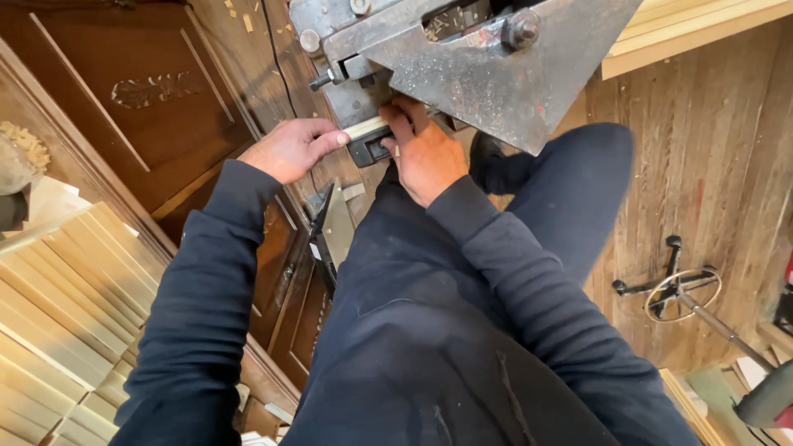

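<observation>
Under the head camera, a grey steel machine (487, 62) filled the top middle of the view, its slanted plate overhanging the hands. The left hand (291, 149) was curled, thumb and forefinger pinching the left end of a pale wood strip (366, 127). The right hand (425, 153) pressed fingers onto the strip's right end, close under the plate; whether they closed around it could not be told. The strip lay level against the machine's dark lower block, hemmed in by metal above and behind, with free room only toward the person's legs. A dark carved panel (140, 99) bordered the left side, its raised edge running diagonally past the left sleeve. Pale boards (66, 289) were stacked at lower left, tight against that edge. Open plank floor (710, 165) stretched to the right, where a metal stool base (681, 289) lay well apart from the hands.
</observation>
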